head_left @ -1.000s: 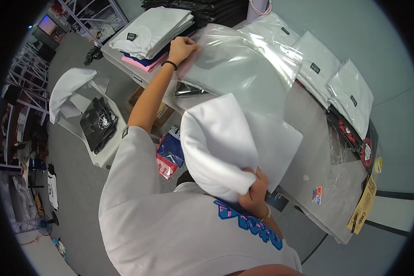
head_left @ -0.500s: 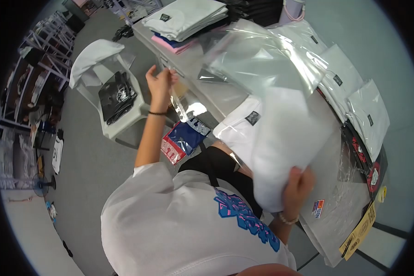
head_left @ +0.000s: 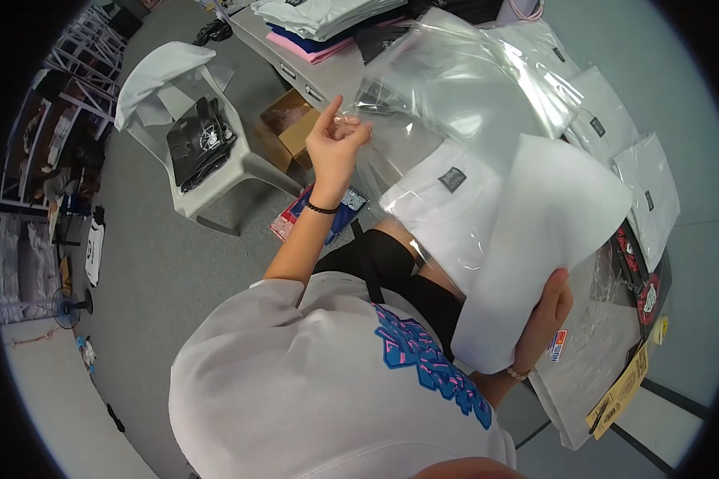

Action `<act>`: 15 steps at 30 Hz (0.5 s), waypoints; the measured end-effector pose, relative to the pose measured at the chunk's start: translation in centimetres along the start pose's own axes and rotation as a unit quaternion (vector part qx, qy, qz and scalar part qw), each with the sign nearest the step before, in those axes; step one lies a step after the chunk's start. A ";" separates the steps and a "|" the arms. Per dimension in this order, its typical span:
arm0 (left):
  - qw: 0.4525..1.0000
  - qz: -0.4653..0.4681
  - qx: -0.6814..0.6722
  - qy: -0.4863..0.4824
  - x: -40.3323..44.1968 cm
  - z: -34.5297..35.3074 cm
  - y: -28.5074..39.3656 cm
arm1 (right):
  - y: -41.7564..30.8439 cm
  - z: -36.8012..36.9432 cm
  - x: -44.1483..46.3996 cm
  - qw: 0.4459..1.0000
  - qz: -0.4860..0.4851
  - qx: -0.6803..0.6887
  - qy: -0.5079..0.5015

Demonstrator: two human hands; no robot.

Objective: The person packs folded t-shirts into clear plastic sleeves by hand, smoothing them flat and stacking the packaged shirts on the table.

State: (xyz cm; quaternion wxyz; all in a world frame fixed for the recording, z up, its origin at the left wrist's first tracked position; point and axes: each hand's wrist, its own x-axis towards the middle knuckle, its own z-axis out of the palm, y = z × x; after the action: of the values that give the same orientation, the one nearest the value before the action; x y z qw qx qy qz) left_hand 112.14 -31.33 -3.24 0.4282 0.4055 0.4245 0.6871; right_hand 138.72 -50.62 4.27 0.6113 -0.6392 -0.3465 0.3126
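My left hand is raised beside the table's near edge. Its fingers are curled on the edge of a clear plastic bag, with the index finger sticking up. Inside the bag lies a folded white shirt with a dark square label. A large, curved, smooth white sheet stands tilted over the right part of the shirt. My right hand grips this sheet at its lower right edge, and part of the hand is hidden behind it.
Clear plastic bags lie behind the shirt. Packed white shirts line the table's far side, and folded clothes are stacked at its end. A plastic chair holds black packets. A cardboard box is on the floor.
My left hand has moved right and towards the table, drawing the bag's edge with it. The white sheet has swung right and opened out, with my right hand still at its edge.
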 end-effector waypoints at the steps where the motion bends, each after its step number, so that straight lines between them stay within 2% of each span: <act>1: 1.000 -0.001 -0.010 -0.008 -0.3 0.4 0.1 | 0.1 0.1 -0.5 1.000 -0.001 -0.015 0.018; 2: 1.000 0.000 -0.021 -0.015 -0.3 0.7 0.2 | 0.2 0.1 -0.8 0.999 -0.003 -0.029 0.035; 5: 0.987 0.138 0.077 0.028 0.0 1.9 1.3 | 0.5 -1.0 -1.2 0.996 -0.017 -0.088 0.016; 8: 0.942 0.320 0.099 0.014 2.9 3.4 6.0 | -0.7 -1.3 -1.4 0.988 -0.095 -0.118 -0.002; 10: 0.894 0.433 0.100 -0.052 4.5 6.2 10.3 | -0.1 -2.3 -1.6 0.964 -0.214 -0.160 0.005; 11: 0.864 0.487 0.098 -0.085 4.9 7.6 12.1 | 0.0 -2.8 -1.7 0.945 -0.271 -0.181 0.009; 12: 0.805 0.553 0.167 -0.139 4.9 8.8 13.4 | -0.5 -2.8 -1.7 0.920 -0.317 -0.226 -0.045; 13: 0.733 0.611 0.231 -0.191 4.6 10.0 14.3 | -1.6 -2.8 -1.5 0.888 -0.358 -0.272 -0.099; 14: 0.650 0.660 0.290 -0.241 4.0 11.2 14.6 | -2.4 -2.6 -1.6 0.880 -0.359 -0.273 -0.147; 15: 0.624 0.640 0.327 -0.307 2.7 12.3 14.3 | -3.2 -2.3 -1.7 0.871 -0.358 -0.274 -0.194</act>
State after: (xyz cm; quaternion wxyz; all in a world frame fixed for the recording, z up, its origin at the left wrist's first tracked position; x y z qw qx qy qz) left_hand 119.20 -29.77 14.40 -0.1745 0.8755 0.0986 0.4398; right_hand 139.51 -53.29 7.52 0.4021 -0.5393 -0.7353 0.0827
